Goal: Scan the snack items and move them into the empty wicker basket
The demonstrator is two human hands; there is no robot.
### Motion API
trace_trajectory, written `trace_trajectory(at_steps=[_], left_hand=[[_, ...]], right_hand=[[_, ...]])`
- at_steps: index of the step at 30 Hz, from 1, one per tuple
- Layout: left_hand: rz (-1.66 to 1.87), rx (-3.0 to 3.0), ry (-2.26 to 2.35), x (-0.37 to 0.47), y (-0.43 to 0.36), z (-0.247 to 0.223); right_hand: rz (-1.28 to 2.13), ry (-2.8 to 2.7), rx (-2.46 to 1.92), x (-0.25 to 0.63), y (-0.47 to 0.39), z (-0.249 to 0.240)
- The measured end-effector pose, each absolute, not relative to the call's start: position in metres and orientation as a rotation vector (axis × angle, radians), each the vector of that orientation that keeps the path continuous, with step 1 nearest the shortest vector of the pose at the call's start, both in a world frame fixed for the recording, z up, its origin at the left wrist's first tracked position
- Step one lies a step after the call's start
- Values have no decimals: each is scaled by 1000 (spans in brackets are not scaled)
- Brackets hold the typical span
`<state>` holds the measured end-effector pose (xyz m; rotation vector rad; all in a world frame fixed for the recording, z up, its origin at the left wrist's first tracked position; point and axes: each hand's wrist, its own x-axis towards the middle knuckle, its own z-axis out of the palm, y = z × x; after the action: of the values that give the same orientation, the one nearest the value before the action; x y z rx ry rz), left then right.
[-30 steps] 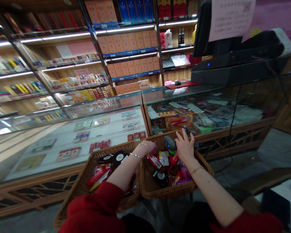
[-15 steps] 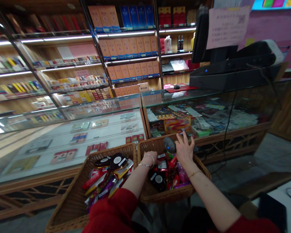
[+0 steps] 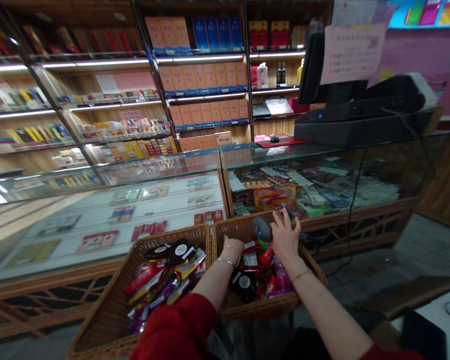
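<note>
Two wicker baskets stand side by side. My left hand (image 3: 233, 246) is inside the right basket (image 3: 266, 311), over the left part of its packets; its fingers are bent and mostly hidden, so what they hold does not show. My right hand (image 3: 286, 234) is at that basket's far right side, fingers spread, beside a grey rounded device (image 3: 261, 228) with a small blue light. Below the hands lie a black round-topped pack (image 3: 243, 286), red packets (image 3: 267, 256) and a purple pack (image 3: 282, 275). The left basket (image 3: 97, 311) holds black packs (image 3: 182, 251) and colourful wrapped packets (image 3: 146, 278).
A glass display counter (image 3: 165, 167) runs behind the baskets, with an orange box (image 3: 275, 196) inside. On it stands a monitor (image 3: 310, 67) with a paper sheet. Stocked shelves (image 3: 200, 59) line the back wall. A dark cable (image 3: 356, 190) hangs at the right.
The camera view has shifted slightly. My left hand has turned a little, with its thumb side now raised. My right hand stays spread beside the grey device.
</note>
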<state>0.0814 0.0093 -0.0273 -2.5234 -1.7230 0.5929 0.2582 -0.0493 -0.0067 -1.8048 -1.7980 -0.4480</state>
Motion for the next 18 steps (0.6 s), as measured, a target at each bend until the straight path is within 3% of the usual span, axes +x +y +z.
trace_trajectory(at_steps=[18], left_hand=[[-202,-2257,-1513,42,-8,32]], right_hand=[[-468,-1711,-1712,254,-49,-14]])
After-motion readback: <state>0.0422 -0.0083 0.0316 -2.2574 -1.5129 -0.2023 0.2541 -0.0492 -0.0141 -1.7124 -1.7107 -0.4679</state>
